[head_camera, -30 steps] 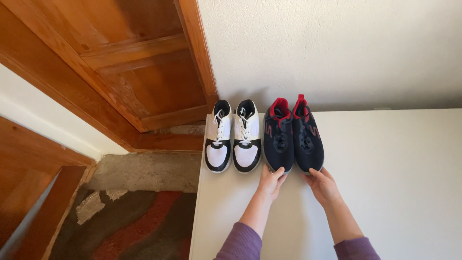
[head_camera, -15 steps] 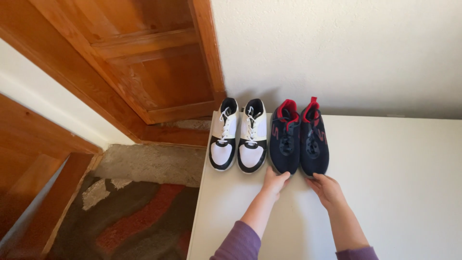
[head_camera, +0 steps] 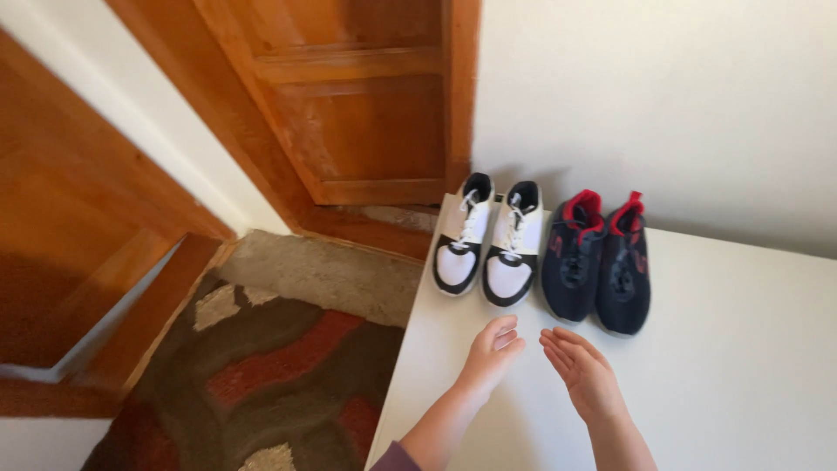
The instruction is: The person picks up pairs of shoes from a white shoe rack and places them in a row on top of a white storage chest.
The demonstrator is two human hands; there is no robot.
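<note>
Notably, hands: left hand (head_camera: 491,349) and right hand (head_camera: 582,371) both hovered empty above the white surface (head_camera: 741,366), fingers loosely spread, palms turned partly toward each other, holding nothing.
Navy pair: navy shoes with red collars (head_camera: 597,269) stood side by side near the wall, toes toward the person, just beyond the right hand and apart from it.
White pair: white and black laced shoes (head_camera: 488,244) sat just left of the navy pair, at the surface's far left corner.
Handling judgement: to square the navy pair well, press on both toe caps at once, evenly, so heels meet the wall (head_camera: 663,105) together and the pairs stay parallel.
Risk: the white pair sat close to the surface's left edge; a sideways nudge could tip it off.
Hard to make out: whether the heels touched the wall; probably close, but shadow hid the gap.
Cut off: both forearms at the bottom edge; the wooden door (head_camera: 349,96) and patterned rug (head_camera: 261,375) only partly in view.
</note>
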